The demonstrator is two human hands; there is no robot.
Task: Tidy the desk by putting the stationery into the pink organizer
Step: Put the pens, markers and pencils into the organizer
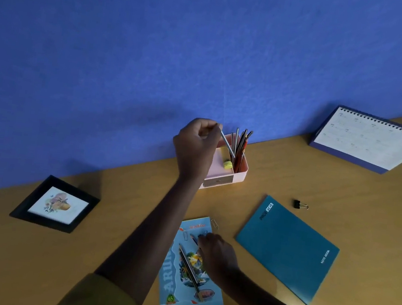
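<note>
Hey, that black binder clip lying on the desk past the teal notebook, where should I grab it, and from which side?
Probably by its silver wire handles, coming down from above on the right. The binder clip lies alone on the bare desk, with its black body to the left and the handles sticking out to the right. A thumb-and-finger grip there has room.

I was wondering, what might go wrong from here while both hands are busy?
The grey pencil pinched by the left hand is tilted over the pink organizer; it may jostle the upright pencils or miss their compartment. The right hand, on the blue booklet, might nudge the paper clip at its edge or the loose black pencil onto the desk.
</note>
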